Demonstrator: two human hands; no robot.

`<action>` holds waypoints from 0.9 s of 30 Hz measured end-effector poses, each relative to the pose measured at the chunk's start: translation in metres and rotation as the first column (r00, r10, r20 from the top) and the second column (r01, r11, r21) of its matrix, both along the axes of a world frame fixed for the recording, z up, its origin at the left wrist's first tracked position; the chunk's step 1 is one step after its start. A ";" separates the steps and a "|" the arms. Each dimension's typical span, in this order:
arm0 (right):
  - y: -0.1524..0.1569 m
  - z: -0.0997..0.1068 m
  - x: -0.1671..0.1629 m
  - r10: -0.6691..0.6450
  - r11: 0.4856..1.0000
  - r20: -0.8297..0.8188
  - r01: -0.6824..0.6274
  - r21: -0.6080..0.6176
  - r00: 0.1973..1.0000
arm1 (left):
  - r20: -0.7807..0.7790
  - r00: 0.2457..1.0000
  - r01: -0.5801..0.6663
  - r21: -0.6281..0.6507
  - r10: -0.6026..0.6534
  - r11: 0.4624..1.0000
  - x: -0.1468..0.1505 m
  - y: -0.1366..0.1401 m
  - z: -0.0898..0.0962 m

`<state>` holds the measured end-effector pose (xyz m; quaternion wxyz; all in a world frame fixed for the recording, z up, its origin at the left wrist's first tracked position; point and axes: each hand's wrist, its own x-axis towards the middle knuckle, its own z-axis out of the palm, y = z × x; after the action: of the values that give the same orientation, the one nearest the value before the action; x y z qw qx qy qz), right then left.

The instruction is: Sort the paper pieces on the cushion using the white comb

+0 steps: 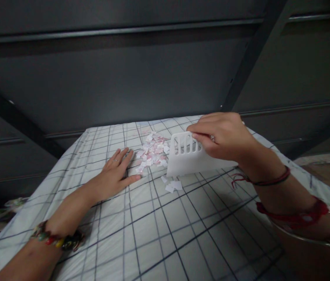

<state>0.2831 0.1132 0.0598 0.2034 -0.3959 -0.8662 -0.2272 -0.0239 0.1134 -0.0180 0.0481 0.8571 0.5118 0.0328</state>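
Note:
My left hand (115,173) lies flat on the checked cloth, fingers spread, just left of a pile of small torn paper bits (152,150), white and pinkish. My right hand (222,134) pinches the upper edge of a white plastic scraper (182,164), a flat piece with a row of slots along its top. The scraper stands tilted on edge to the right of the pile, close against it. A few loose white scraps (173,186) lie on the near side of the scraper. The scraper's right part is partly hidden behind my right hand.
A white cloth with dark grid lines (153,234) covers the table. Dark grey panels with metal bars (124,78) rise right behind its far edge. At the lower left, blurred items (14,203) sit below the table's edge.

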 end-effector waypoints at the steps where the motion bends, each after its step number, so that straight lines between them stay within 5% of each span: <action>1: 0.000 -0.001 -0.002 -0.012 1.000 0.002 0.012 0.010 1.000 | -0.004 1.000 -0.004 -0.004 0.004 1.000 0.001 0.000 0.001; 10: -0.001 0.001 -0.001 -0.035 0.994 -0.036 0.039 0.101 0.999 | -0.018 1.000 -0.022 -0.019 0.021 1.000 0.002 0.000 0.002; 27: -0.001 0.006 0.012 -0.090 0.996 0.026 0.090 -0.026 0.996 | -0.022 1.000 0.001 0.012 0.000 1.000 0.003 -0.001 0.003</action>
<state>0.2947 0.1118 0.0659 0.1768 -0.4343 -0.8530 -0.2293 -0.0208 0.1124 -0.0154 0.0372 0.8578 0.5119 0.0265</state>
